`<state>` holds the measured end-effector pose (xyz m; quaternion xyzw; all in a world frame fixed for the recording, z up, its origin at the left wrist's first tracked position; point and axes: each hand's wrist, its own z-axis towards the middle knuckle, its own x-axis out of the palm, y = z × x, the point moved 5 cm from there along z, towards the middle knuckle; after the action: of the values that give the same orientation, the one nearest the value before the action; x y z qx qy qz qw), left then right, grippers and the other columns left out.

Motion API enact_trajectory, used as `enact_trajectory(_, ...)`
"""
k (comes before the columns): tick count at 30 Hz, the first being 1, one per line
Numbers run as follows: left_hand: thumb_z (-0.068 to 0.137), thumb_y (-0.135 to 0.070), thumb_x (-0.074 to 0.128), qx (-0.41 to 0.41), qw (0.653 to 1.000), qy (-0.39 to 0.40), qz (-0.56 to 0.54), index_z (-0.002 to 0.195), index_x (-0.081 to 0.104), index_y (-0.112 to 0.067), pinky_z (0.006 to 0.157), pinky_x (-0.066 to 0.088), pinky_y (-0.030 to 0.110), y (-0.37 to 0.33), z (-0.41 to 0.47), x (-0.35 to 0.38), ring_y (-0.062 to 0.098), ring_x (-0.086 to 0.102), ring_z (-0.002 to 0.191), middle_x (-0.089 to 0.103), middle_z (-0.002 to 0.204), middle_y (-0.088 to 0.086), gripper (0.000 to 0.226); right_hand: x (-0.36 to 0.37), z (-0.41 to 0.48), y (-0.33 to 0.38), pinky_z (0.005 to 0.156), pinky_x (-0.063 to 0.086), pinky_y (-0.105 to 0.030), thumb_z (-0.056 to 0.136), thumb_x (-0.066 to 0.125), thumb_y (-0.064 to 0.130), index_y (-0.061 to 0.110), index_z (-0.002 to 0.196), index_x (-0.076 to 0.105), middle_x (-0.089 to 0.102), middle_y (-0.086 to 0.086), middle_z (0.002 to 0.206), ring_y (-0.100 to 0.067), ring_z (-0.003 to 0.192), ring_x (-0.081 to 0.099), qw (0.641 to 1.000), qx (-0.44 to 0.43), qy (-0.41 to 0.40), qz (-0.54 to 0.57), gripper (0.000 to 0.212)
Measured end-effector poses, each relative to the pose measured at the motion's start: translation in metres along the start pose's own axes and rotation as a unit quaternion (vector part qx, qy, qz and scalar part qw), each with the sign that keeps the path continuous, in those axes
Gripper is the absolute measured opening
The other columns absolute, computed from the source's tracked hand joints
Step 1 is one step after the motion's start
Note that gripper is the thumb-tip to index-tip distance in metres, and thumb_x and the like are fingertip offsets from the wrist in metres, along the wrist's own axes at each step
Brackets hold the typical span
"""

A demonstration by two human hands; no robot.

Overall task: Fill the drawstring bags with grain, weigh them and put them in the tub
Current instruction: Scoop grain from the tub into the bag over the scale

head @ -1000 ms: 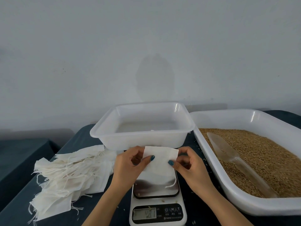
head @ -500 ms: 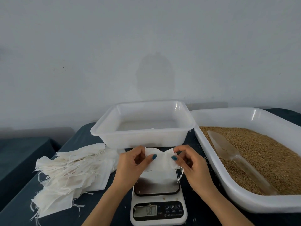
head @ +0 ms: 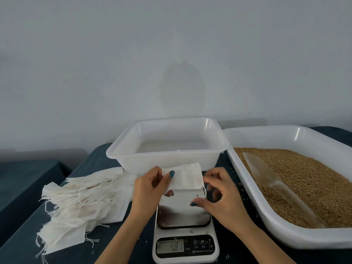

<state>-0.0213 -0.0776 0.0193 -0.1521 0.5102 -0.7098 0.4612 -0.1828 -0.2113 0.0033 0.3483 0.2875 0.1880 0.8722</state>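
A loose pile of flat off-white cloth drawstring bags [head: 82, 199] lies on the dark blue tablecloth [head: 118, 244], at nine o'clock from the white digital kitchen scale with a steel platform [head: 183, 212]. The left hand [head: 150, 189] pinches one empty off-white cloth bag [head: 187, 176] between thumb and fingers and holds it above the far edge of the platform. The display's digits are too blurred to read. At twelve o'clock from the scale stands the translucent white plastic tub [head: 144, 161]. The right hand [head: 222, 197] hovers at three o'clock from the held bag, fingers curled beside its dangling drawstring; whether they grip it cannot be told. Further right, at two o'clock from the scale, the large white plastic tray [head: 276, 225] holds brown grain [head: 308, 180], with a clear plastic scoop [head: 266, 180] lying on it.
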Motion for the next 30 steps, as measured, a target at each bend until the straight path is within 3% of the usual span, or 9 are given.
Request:
enact_trajectory(5, 0.085, -0.048, 0.059, -0.011, 0.998, 0.066, -0.003, 0.075, 0.054, 0.003, 0.062, 0.050, 0.028, -0.002, 0.001, 0.004, 0.018, 0.067, 0.053, 0.067, 0.055, 0.006, 0.052, -0.007, 0.000, 0.003, 0.062, 0.045, -0.014, 0.072, 0.084, 0.027, 0.016, 0.095, 0.077, 0.052, 0.017, 0.099, -0.011, 0.078, 0.057, 0.995, -0.065, -0.054, -0.060, 0.026)
enact_trajectory(8, 0.086, -0.042, 0.060, -0.019, 0.994, 0.089, -0.052, 0.081, 0.056, 0.009, 0.061, 0.052, 0.030, -0.004, -0.001, 0.007, 0.020, 0.065, 0.052, 0.066, 0.057, 0.008, 0.051, -0.008, -0.002, 0.002, 0.061, 0.042, -0.012, 0.073, 0.085, 0.011, 0.013, 0.089, 0.077, 0.056, 0.015, 0.093, -0.009, 0.078, 0.059, 0.992, -0.092, -0.061, -0.062, 0.018)
enact_trajectory(13, 0.088, -0.032, 0.061, -0.043, 0.989, 0.075, -0.124, 0.079, 0.059, 0.007, 0.055, 0.050, 0.023, -0.004, 0.001, 0.002, 0.020, 0.059, 0.051, 0.062, 0.059, 0.011, 0.039, -0.006, -0.003, 0.007, 0.063, 0.045, -0.009, 0.077, 0.082, 0.011, 0.016, 0.089, 0.075, 0.064, 0.018, 0.099, -0.007, 0.080, 0.064, 0.992, -0.101, -0.054, -0.050, 0.015)
enact_trajectory(16, 0.087, -0.035, 0.062, -0.058, 0.986, 0.087, -0.131, 0.080, 0.057, 0.007, 0.052, 0.048, 0.024, -0.001, 0.002, 0.003, 0.019, 0.055, 0.050, 0.056, 0.058, 0.011, 0.043, -0.003, -0.006, 0.005, 0.061, 0.045, -0.007, 0.083, 0.075, 0.005, 0.018, 0.096, 0.072, 0.068, 0.018, 0.090, -0.003, 0.070, 0.067, 0.996, -0.084, -0.028, -0.021, 0.019)
enact_trajectory(19, 0.089, -0.047, 0.067, -0.067, 0.986, 0.072, -0.138, 0.086, 0.057, -0.008, 0.053, 0.047, 0.027, 0.000, 0.001, 0.002, 0.019, 0.052, 0.055, 0.054, 0.069, 0.007, 0.040, 0.000, -0.008, 0.004, 0.058, 0.049, -0.010, 0.090, 0.067, 0.008, 0.016, 0.100, 0.067, 0.070, 0.017, 0.080, -0.001, 0.069, 0.069, 0.998, -0.063, -0.018, 0.006, 0.014)
enact_trajectory(23, 0.081, -0.062, 0.058, -0.024, 0.993, 0.032, -0.110, 0.098, 0.056, -0.027, 0.068, 0.044, 0.018, -0.003, 0.000, -0.005, 0.008, 0.048, 0.072, 0.053, 0.082, -0.012, 0.039, -0.007, -0.005, 0.010, 0.062, 0.051, -0.010, 0.091, 0.064, 0.020, 0.017, 0.099, 0.070, 0.069, 0.021, 0.082, -0.001, 0.070, 0.068, 0.996, -0.075, -0.052, -0.002, 0.011)
enact_trajectory(26, 0.081, -0.066, 0.057, 0.007, 0.994, 0.048, -0.094, 0.110, 0.059, -0.028, 0.078, 0.044, 0.011, -0.008, -0.002, -0.005, 0.002, 0.058, 0.091, 0.062, 0.101, -0.015, 0.048, -0.009, -0.005, 0.013, 0.065, 0.052, -0.013, 0.090, 0.067, 0.026, 0.018, 0.102, 0.074, 0.069, 0.018, 0.081, -0.002, 0.072, 0.068, 0.994, -0.087, -0.061, -0.016, 0.016)
enact_trajectory(30, 0.083, -0.056, 0.061, 0.024, 0.986, 0.127, -0.101, 0.116, 0.061, -0.022, 0.093, 0.047, 0.022, -0.013, -0.006, 0.006, 0.012, 0.059, 0.119, 0.064, 0.126, -0.009, 0.047, -0.007, -0.006, 0.013, 0.059, 0.051, -0.016, 0.087, 0.069, 0.030, 0.019, 0.102, 0.077, 0.070, 0.012, 0.076, -0.005, 0.067, 0.065, 0.994, -0.094, -0.058, -0.026, 0.020)
